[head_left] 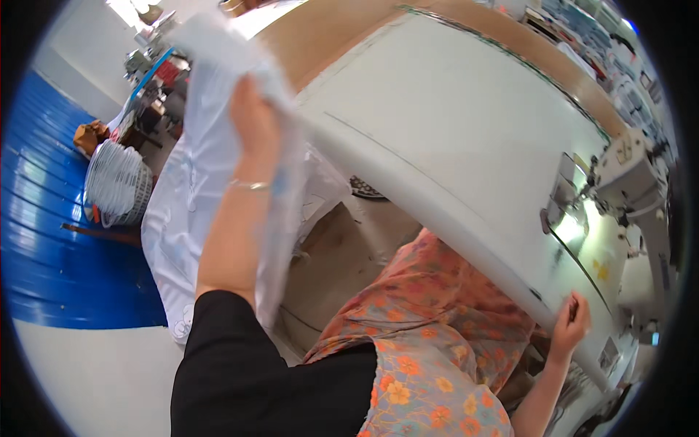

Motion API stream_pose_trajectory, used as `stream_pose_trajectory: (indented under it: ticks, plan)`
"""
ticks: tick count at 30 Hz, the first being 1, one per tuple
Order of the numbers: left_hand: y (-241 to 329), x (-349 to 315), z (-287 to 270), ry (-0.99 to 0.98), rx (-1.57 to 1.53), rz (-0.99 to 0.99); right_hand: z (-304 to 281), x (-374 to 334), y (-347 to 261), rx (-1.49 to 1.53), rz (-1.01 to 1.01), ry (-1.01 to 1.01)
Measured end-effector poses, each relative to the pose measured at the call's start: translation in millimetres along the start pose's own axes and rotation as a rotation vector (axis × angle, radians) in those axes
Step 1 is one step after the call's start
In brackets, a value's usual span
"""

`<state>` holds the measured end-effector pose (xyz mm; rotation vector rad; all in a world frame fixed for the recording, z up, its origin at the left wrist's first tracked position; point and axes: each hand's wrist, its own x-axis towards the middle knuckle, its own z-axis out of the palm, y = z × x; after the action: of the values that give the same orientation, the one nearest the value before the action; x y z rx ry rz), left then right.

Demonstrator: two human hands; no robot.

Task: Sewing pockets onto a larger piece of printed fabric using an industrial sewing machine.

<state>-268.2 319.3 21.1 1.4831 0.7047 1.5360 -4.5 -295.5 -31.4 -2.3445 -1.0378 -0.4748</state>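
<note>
My left hand (255, 120) is raised at the upper left, closed on a large white fabric piece (193, 175). The fabric has faint printed outlines and hangs down on both sides of my forearm. Motion blurs its top and the fingers. At the right, my right hand (571, 324) is by the front edge of the white sewing table (451, 124), its fingers curled in. What it holds, if anything, is hidden. Beyond it stands a sewing machine (630, 171) with its lamp lit over the needle area.
A white basket (120, 182) with pale contents stands at the left against a blue corrugated surface (44, 218). A tan board (320, 40) borders the table's far side. An orange flowered cloth (429, 349) covers my lap below the table edge. Stacked goods (619, 80) fill the far right.
</note>
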Motion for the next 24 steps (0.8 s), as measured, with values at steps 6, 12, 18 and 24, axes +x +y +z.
stream_pose_trajectory:
  ticks: [6, 12, 18, 24]
  plan:
    - [33.8, -154.0, 274.4, -0.716, -0.090, -0.165, 37.3, 25.0, -106.6, 0.363, -0.196, -0.210]
    - [40.6, -224.3, 345.4, -1.113, 0.193, 0.257, 56.5, 21.6, -137.0, 0.138, -0.350, -0.255]
    - [60.1, -243.2, 317.0, -1.410, 0.231, 0.857, 33.3, 26.3, -94.4, 0.195, -0.187, 0.000]
    - [62.9, -243.0, 337.9, -1.463, 0.277, 0.795, 20.2, 39.7, -60.6, 0.307, 0.011, -0.036]
